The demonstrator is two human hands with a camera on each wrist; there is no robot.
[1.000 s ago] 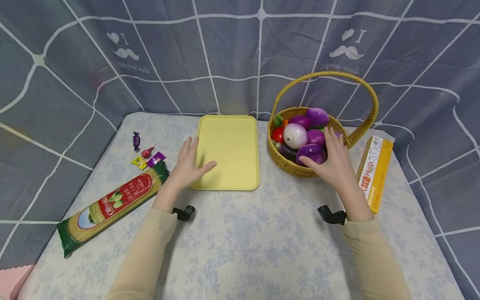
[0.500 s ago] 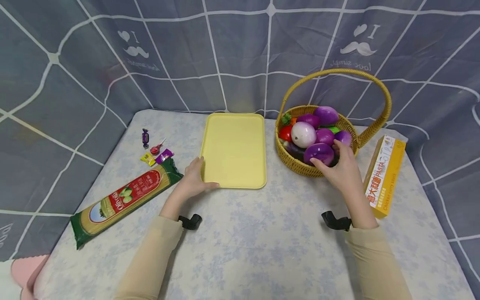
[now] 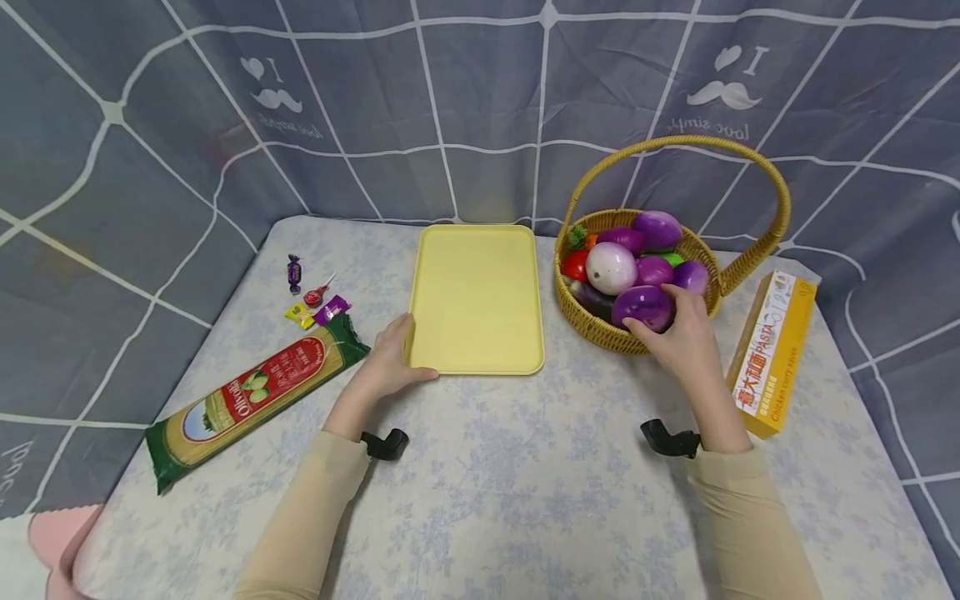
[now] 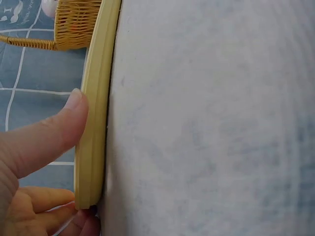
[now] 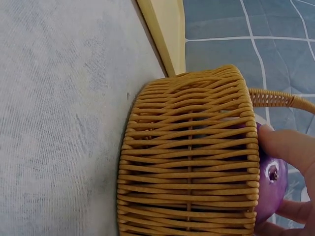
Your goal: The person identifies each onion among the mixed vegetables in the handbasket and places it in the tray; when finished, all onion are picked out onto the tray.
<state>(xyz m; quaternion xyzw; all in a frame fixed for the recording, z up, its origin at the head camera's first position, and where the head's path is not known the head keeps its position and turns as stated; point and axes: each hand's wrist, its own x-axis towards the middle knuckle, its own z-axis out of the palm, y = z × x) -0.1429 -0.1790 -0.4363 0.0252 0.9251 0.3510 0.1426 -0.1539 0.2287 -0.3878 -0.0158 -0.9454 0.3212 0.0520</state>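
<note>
A yellow rectangular tray [image 3: 480, 300] lies flat at the table's middle. My left hand [image 3: 388, 358] grips its near-left corner; in the left wrist view the thumb [image 4: 61, 130] presses the near edge and the fingers bend round the corner. On the right stands a wicker basket [image 3: 600, 333] filled with vegetables. There my right hand [image 3: 682, 337] holds a glossy purple onion [image 3: 641, 307] at the basket's near side, thumb and fingers on opposite sides of it. The onion [image 5: 270, 184] bulges over the rim in the right wrist view, and part of the fingers is hidden behind it.
A white onion [image 3: 611, 268], an eggplant [image 3: 596, 302] and a tomato [image 3: 574, 265] share the basket under its tall handle [image 3: 678, 142]. A pasta box [image 3: 772, 354] lies at right. Left are a spaghetti pack [image 3: 255, 400] and wrapped candies [image 3: 332, 309].
My left hand has come down onto the tray's corner, and the tray's near end has shifted slightly right. My right hand has closed from hovering over the basket to holding the purple onion.
</note>
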